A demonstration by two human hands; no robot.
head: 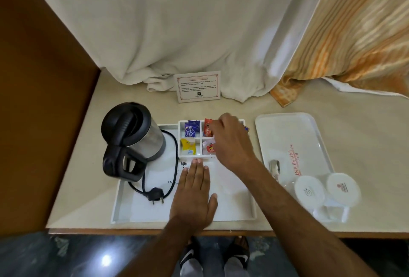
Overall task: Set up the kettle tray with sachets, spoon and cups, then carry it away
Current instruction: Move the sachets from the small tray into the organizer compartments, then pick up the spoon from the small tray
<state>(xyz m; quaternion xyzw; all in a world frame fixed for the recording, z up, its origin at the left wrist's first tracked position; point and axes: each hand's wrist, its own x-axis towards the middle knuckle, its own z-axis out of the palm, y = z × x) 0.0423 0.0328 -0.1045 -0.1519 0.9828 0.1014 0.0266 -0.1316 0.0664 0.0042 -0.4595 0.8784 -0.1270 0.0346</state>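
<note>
Here the left hand (194,190) lies flat and open on the white rectangular kettle tray (124,197) on the counter, while the right hand (230,137), fingers closed on something I cannot tell, works among the coloured sachets (192,129) and could knock one out.

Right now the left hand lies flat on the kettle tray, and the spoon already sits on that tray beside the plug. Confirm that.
Not quite. The head view shows the left hand flat on the kettle tray, but the spoon lies on the smaller tray to the right, near the covered cups.
</note>
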